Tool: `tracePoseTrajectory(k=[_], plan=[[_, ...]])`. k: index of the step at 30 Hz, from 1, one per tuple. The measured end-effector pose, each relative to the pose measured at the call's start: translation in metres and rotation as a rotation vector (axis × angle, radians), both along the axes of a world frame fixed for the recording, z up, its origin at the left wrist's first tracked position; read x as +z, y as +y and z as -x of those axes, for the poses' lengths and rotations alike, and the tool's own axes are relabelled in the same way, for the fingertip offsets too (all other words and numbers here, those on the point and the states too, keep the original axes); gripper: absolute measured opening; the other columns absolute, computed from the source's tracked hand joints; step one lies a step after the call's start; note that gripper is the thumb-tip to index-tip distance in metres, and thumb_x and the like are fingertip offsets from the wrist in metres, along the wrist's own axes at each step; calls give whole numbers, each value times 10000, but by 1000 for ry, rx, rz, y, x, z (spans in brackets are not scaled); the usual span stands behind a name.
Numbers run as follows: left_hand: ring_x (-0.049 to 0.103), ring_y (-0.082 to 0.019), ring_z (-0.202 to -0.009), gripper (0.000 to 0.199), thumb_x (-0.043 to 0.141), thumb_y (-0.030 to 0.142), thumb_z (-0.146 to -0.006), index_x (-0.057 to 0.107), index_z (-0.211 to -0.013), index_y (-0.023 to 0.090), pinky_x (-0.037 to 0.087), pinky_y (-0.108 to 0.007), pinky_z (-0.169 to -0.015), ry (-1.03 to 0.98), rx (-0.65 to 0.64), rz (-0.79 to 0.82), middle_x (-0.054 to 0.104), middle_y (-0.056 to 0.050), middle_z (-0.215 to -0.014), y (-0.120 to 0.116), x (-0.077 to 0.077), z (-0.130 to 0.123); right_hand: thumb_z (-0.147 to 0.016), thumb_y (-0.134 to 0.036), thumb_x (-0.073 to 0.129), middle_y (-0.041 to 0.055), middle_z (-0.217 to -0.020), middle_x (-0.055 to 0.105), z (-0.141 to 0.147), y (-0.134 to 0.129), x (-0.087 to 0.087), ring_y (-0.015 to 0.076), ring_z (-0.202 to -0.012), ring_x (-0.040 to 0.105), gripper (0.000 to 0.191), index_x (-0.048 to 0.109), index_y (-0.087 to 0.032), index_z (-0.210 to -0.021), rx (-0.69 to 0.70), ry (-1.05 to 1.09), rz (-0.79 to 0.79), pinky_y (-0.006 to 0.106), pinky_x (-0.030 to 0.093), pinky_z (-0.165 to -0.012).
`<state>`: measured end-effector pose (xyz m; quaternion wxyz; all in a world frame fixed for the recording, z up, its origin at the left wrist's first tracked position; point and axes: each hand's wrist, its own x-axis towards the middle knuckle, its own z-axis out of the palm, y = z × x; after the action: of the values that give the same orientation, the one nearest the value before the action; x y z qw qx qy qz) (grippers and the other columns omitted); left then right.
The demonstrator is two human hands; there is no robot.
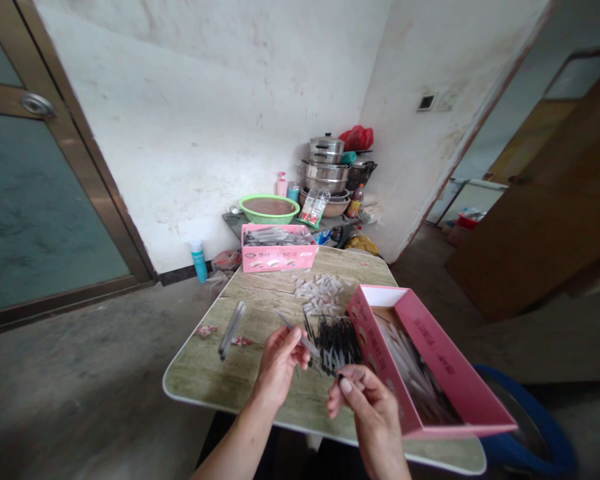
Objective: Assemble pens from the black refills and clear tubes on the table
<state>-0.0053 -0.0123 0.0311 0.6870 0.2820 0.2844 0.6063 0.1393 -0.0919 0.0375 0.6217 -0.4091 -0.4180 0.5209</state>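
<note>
My left hand point(283, 360) is closed around a slim greyish translucent tube point(307, 343) that points up and to the left. A small dark piece point(340, 377) shows at the fingertips of my right hand point(363, 400), which is pinched shut; most of it is hidden. Just beyond both hands lies a pile of thin black sticks point(335, 340) with pale parts. Behind that pile are many short whitish translucent pieces point(320, 290). Right of my right hand stands an open pink box point(453, 347) with long pale tubes point(405, 353) inside.
A second pink box point(280, 260), full of slim grey tubes, stands at the table's point(205, 380) far edge. A few dark-tipped tubes point(233, 330) lie on the left. Beyond are a green basin point(269, 217) and stacked pots point(325, 173). A blue round tub point(545, 427) sits on the floor right.
</note>
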Motion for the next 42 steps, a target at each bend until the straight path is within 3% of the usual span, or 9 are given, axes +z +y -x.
tracePoseTrajectory(k=[5,14,42], plan=[[555,-103,-467,227,702,342,-751,633,-804,133,413,-204,-417,82,8,-55,626,-7,-612,-14,17,-8,-796,-334,687,16,-619,655,1,0,0,167,-534,617,233,627,-148,-923,-146,-144,17,278,508,-515],[558,-118,-477,245,696,369,-749,629,-805,140,445,-225,-446,173,-12,-76,631,-22,-624,-22,18,-13,-791,-385,673,17,-633,634,5,1,3,167,-549,604,271,620,-146,-908,-184,-302,4,270,502,-518],[574,-129,-491,241,661,372,-782,628,-817,136,470,-229,-470,258,11,-127,622,-23,-589,-21,14,-15,-746,-360,727,28,-662,664,6,2,7,198,-543,658,271,620,-149,-878,-203,-162,55,317,553,-527]])
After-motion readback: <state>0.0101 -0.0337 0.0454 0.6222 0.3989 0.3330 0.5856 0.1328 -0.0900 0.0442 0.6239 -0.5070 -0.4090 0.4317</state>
